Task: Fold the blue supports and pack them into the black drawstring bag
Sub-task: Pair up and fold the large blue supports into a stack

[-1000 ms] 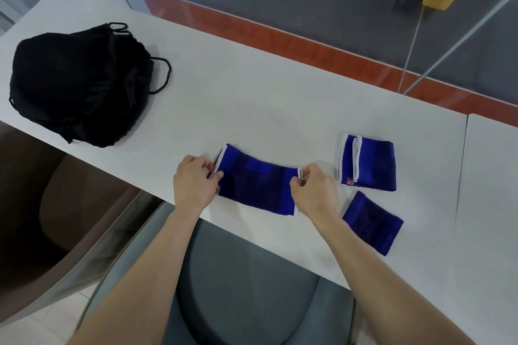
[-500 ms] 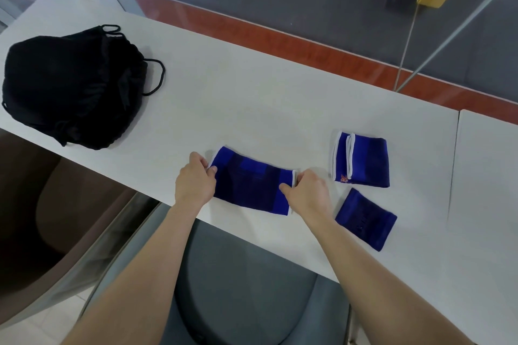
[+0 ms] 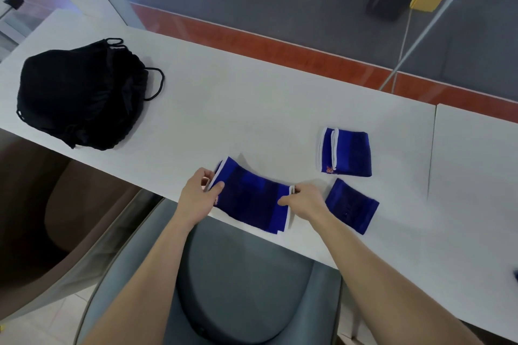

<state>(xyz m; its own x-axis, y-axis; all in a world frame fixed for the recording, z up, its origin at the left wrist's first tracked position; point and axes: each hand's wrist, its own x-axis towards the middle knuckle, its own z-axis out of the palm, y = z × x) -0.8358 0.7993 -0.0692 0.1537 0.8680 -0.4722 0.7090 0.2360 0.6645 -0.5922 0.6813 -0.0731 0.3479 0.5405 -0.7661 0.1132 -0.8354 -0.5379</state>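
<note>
1. Seen from above: a long blue support laid flat near the front edge of the white counter, white-trimmed at both short ends.
2. Pinched at its left trim by the left hand, thumb on top of the cloth, fingers curled at the edge.
3. Pinched at its right trim by the right hand, thumb pressed on the blue cloth, fingers closed over the white band.
4. Lifted slightly off the counter at the far left corner of the long blue support; the rest flat.
5. Just right of the long blue support and farther back: a folded support, two white bands showing on its left side, a small orange mark at its near left corner.
6. Just right of the long blue support and level with it: a darker folded support, tilted, close to the right hand but apart from it.
7. Well to the left of the long blue support, near the counter's far left end: the black drawstring bag, bunched, cords looped out on its right side.
8. Below the long blue support, under the counter edge: a grey chair seat.
</note>
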